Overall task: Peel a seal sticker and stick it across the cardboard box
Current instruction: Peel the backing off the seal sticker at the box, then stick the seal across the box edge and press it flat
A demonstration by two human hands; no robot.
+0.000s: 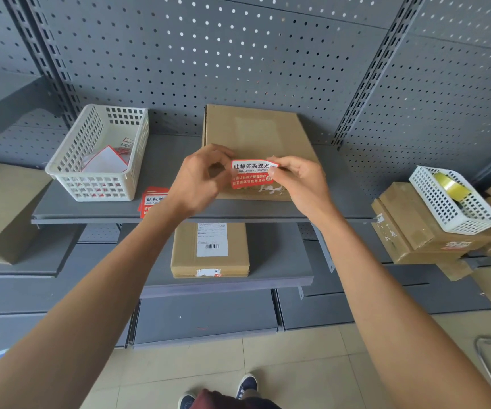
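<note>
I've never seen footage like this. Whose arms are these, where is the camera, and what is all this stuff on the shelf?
There is no machine here: a person wears a wide-angle camera on the head, so you look down along their two bare arms. The left hand and right hand together pinch a red and white seal sticker by its ends, held just above the near edge of a flat brown cardboard box on the grey metal shelf. To the left stands a white plastic lattice basket with paper pieces in it, and beside it lies a small stack of red stickers. Far right, a smaller white basket holding a roll of yellowish tape sits on more boxes.
</note>
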